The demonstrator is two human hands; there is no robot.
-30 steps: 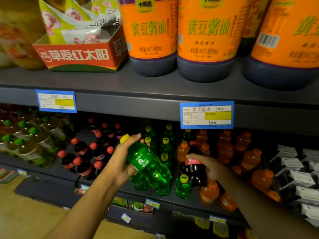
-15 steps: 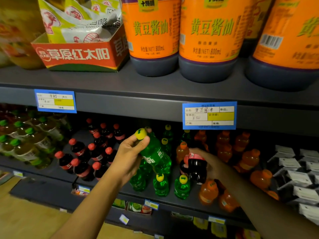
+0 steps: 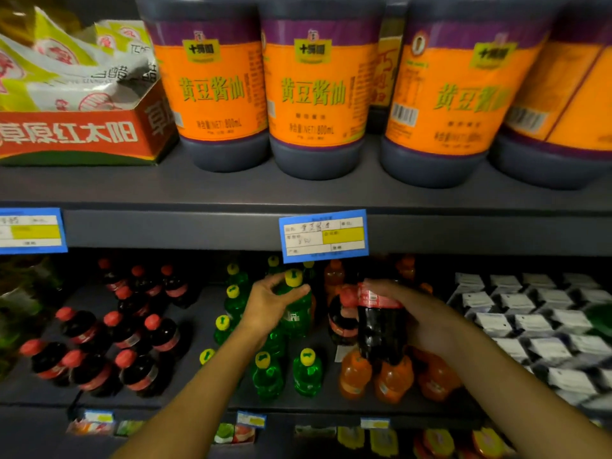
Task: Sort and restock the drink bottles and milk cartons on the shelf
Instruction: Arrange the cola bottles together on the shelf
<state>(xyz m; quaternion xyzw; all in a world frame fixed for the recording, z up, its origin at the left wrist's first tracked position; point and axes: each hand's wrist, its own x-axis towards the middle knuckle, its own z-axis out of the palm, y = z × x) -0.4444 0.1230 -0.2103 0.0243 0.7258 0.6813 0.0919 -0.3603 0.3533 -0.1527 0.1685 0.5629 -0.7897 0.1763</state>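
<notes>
Fingers of the left hand (image 3: 265,304) curl round an upright green bottle (image 3: 295,309) mid-shelf (image 3: 212,400), among green ones. Right hand (image 3: 420,318) grips a dark cola bottle (image 3: 379,329) above orange bottles (image 3: 390,379) near the front edge.

Two bare forearms are seen rising from the lower edge of the view, uncovered by any sleeve as far as shown, and each is ended by one of the hands, left (image 3: 265,304) and right (image 3: 420,318).
</notes>
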